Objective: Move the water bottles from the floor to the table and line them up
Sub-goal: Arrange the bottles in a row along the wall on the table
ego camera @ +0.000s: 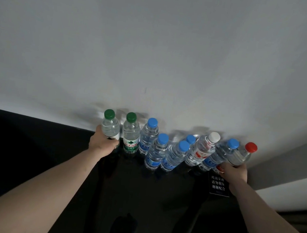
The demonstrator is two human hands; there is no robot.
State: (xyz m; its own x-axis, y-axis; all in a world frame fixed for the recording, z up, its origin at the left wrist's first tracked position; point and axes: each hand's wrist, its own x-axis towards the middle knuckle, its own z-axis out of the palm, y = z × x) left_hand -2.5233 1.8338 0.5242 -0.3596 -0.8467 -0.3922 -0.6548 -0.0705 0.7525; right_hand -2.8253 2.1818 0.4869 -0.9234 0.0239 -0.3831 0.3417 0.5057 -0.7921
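Note:
Several water bottles stand along the far edge of a black glossy table, against the white wall. My left hand grips the leftmost green-capped bottle low on its body. Beside it stand a second green-capped bottle and several blue-capped bottles, two of them set forward of the rest. A white-capped bottle and another blue-capped bottle lean to the right. My right hand holds the red-capped bottle at the right end, tilted.
The white wall rises directly behind the bottles. A black card with white Chinese text lies on the table under my right wrist. The table's right edge runs close by, with a grey skirting and floor beyond.

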